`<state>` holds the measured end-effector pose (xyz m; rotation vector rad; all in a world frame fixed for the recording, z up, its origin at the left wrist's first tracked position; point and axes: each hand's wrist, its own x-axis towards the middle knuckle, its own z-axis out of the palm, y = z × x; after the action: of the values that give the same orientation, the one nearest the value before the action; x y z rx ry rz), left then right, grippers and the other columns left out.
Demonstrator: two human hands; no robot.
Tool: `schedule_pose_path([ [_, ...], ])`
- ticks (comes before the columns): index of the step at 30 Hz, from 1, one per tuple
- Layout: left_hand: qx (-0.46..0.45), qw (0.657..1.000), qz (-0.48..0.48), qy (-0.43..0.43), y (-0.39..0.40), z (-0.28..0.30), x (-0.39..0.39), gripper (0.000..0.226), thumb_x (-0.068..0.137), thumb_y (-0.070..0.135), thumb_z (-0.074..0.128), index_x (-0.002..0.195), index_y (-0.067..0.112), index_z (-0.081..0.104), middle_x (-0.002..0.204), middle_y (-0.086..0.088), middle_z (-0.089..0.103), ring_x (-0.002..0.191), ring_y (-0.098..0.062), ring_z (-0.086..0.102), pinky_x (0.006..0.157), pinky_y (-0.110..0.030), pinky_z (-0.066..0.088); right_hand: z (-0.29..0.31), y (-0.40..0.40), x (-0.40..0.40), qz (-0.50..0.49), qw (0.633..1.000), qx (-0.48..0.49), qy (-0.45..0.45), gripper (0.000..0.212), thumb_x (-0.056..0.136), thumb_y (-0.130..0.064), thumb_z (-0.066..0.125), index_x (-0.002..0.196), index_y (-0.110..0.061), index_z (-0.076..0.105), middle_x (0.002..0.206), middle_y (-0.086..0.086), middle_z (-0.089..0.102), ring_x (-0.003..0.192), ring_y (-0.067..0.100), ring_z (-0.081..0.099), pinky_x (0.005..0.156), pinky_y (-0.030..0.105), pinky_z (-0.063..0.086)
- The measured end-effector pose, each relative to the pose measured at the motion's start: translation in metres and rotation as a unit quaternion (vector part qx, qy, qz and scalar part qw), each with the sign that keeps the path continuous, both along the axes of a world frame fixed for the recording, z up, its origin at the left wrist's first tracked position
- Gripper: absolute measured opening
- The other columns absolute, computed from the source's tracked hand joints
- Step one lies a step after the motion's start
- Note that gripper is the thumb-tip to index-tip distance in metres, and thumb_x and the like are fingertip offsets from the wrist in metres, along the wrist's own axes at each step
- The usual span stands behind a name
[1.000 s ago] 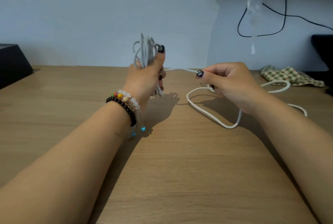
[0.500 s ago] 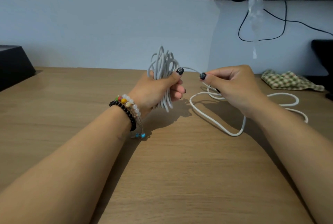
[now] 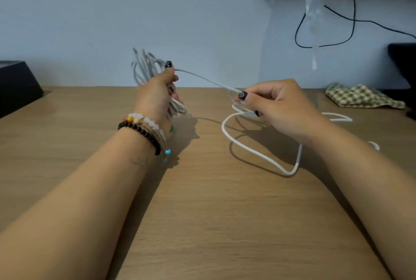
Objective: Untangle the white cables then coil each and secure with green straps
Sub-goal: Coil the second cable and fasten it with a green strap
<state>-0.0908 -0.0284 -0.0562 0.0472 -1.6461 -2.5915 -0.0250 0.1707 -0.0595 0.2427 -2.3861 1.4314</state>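
My left hand (image 3: 156, 95) grips a bundle of white cable coils (image 3: 145, 67), held upright above the wooden table (image 3: 202, 212). One strand of that cable (image 3: 202, 78) runs taut from my left thumb to my right hand (image 3: 276, 108), which pinches it between thumb and forefinger. A loose white cable (image 3: 258, 156) lies in loops on the table under and around my right hand. A small bit of green (image 3: 172, 127) shows by my left wrist; what it is stays unclear.
A green checked cloth (image 3: 360, 97) lies at the back right. A black box (image 3: 15, 86) stands at the far left edge. Black items (image 3: 405, 61) sit at the right, with a black wire (image 3: 326, 43) and plastic film (image 3: 315, 14) hanging from a dark screen on the wall.
My hands have drawn apart, stretching a strand of cable taut between them. The coil bundle in my left hand has tilted left.
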Motion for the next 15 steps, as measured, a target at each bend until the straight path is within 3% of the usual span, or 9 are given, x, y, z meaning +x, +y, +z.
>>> schedule_pose_path([
  [3, -0.025, 0.998, -0.059, 0.014, 0.006, -0.004, 0.003, 0.025, 0.098, 0.03, 0.056, 0.08, 0.012, 0.055, 0.048, 0.008, 0.038, 0.038, -0.006, 0.037, 0.041, -0.02, 0.036, 0.0, -0.001, 0.004, 0.005, 0.999, -0.003, 0.034, 0.021, 0.096, -0.009, 0.056, 0.11, -0.011, 0.072, 0.062, -0.025, 0.06, 0.051, -0.01, 0.051, 0.052, 0.003, 0.035],
  [6, -0.112, 0.986, -0.11, 0.048, 0.015, -0.008, 0.012, 0.031, 0.094, 0.038, 0.059, 0.081, 0.011, 0.059, 0.046, 0.008, 0.042, 0.041, -0.007, 0.039, 0.043, -0.021, 0.038, -0.001, -0.007, 0.007, 0.012, 0.998, 0.002, 0.055, 0.029, 0.097, -0.006, 0.053, 0.12, -0.018, 0.064, 0.094, -0.019, 0.065, 0.068, -0.018, 0.056, 0.061, 0.002, 0.041],
  [9, -0.172, 0.972, -0.145, 0.069, 0.019, -0.01, 0.019, 0.043, 0.075, 0.054, 0.066, 0.08, 0.012, 0.064, 0.047, 0.009, 0.045, 0.043, -0.007, 0.041, 0.046, -0.023, 0.04, -0.007, -0.01, 0.006, -0.002, 0.996, 0.069, 0.063, 0.029, 0.095, -0.008, 0.056, 0.12, -0.021, 0.066, 0.108, -0.018, 0.065, 0.097, -0.002, 0.063, 0.084, 0.016, 0.052],
  [11, -0.184, 0.968, -0.152, 0.083, 0.02, -0.011, 0.021, 0.048, 0.063, 0.057, 0.069, 0.079, 0.011, 0.065, 0.047, 0.009, 0.045, 0.043, -0.008, 0.042, 0.046, -0.023, 0.039, -0.011, -0.012, 0.004, 0.003, 0.991, 0.124, 0.053, 0.029, 0.095, -0.009, 0.056, 0.12, -0.018, 0.067, 0.113, -0.013, 0.067, 0.105, 0.006, 0.063, 0.095, 0.028, 0.05],
  [13, -0.199, 0.961, -0.162, 0.103, 0.021, -0.012, 0.021, 0.048, 0.061, 0.052, 0.072, 0.078, 0.009, 0.062, 0.046, 0.008, 0.045, 0.043, -0.009, 0.041, 0.045, -0.023, 0.038, -0.012, -0.015, 0.004, 0.013, 0.984, 0.169, 0.052, 0.026, 0.094, -0.01, 0.056, 0.114, -0.017, 0.071, 0.108, -0.002, 0.073, 0.102, 0.015, 0.065, 0.093, 0.036, 0.051],
  [15, -0.22, 0.951, -0.179, 0.12, 0.021, -0.014, 0.021, 0.036, 0.064, 0.043, 0.077, 0.073, 0.012, 0.06, 0.048, 0.006, 0.047, 0.044, -0.011, 0.042, 0.045, -0.024, 0.039, -0.012, -0.017, 0.005, 0.03, 0.981, 0.185, 0.047, 0.026, 0.094, -0.009, 0.056, 0.09, -0.024, 0.077, 0.08, -0.012, 0.072, 0.078, 0.005, 0.065, 0.073, 0.026, 0.051],
])
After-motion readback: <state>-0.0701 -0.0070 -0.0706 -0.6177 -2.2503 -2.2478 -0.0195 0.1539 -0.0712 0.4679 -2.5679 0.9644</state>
